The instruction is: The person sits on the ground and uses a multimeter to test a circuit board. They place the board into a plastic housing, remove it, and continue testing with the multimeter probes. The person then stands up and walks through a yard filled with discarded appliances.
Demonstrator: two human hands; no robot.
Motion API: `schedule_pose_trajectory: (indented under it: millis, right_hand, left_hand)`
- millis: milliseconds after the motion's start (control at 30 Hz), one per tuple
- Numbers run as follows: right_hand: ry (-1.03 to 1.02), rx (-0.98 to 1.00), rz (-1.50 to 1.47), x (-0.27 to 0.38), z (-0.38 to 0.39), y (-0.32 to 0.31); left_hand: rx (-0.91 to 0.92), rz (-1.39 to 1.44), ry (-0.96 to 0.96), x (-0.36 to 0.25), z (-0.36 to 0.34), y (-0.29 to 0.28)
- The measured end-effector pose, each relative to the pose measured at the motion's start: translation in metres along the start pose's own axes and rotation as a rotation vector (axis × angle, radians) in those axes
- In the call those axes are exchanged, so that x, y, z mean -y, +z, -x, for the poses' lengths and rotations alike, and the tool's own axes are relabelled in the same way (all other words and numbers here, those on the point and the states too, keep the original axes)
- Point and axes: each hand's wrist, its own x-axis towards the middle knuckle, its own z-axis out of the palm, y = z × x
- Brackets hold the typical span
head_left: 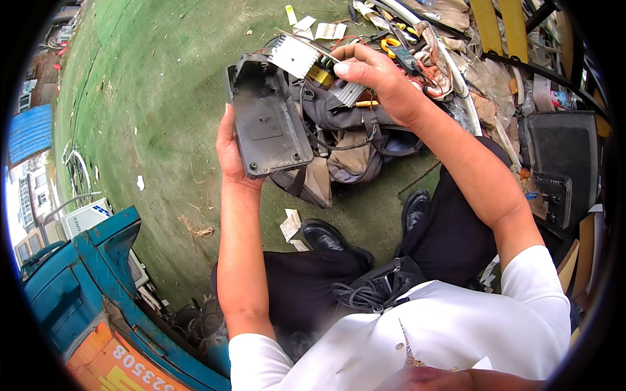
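My left hand (233, 146) grips the left side of an open black plastic casing (266, 124), with its hollow inside turned up toward me. Between the thumb and fingers of my right hand (378, 75) is the edge of a circuit board, seen nearly edge-on. On the board are a pale finned heat sink (293, 57) and a yellow block-shaped part (320, 76); a second silver finned piece (348, 92) shows just below my right thumb. The board's left end hangs over the casing's upper right corner; I cannot tell whether they touch.
A grey-and-tan tool bag (349, 140) lies on the green ground before my black shoes (326, 236). A clamp meter (403, 57) rests among cables and scraps at upper right. Black panels (559, 156) stand at right; a teal metal frame (98, 260) is at lower left.
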Motion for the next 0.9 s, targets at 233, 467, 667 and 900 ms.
schedule_pose_trajectory:
  millis: [233,467,667,900]
  right_hand:
    - [-0.244,-0.094,0.510,-0.010,-0.007,-0.007]
    - [-0.490,-0.208,0.875,0.003,-0.004,-0.001]
    - [-0.682,-0.224,1.119,0.006,-0.009,0.001]
    - [-0.609,-0.269,1.185,-0.004,-0.009,0.002]
  left_hand:
    - [-0.044,-0.043,-0.005,0.003,-0.002,0.002]
    - [-0.143,-0.042,-0.001,0.006,0.003,0.011]
    - [-0.036,-0.001,-0.114,0.009,-0.002,-0.002]
    - [0.060,0.128,-0.253,0.014,0.003,0.010]
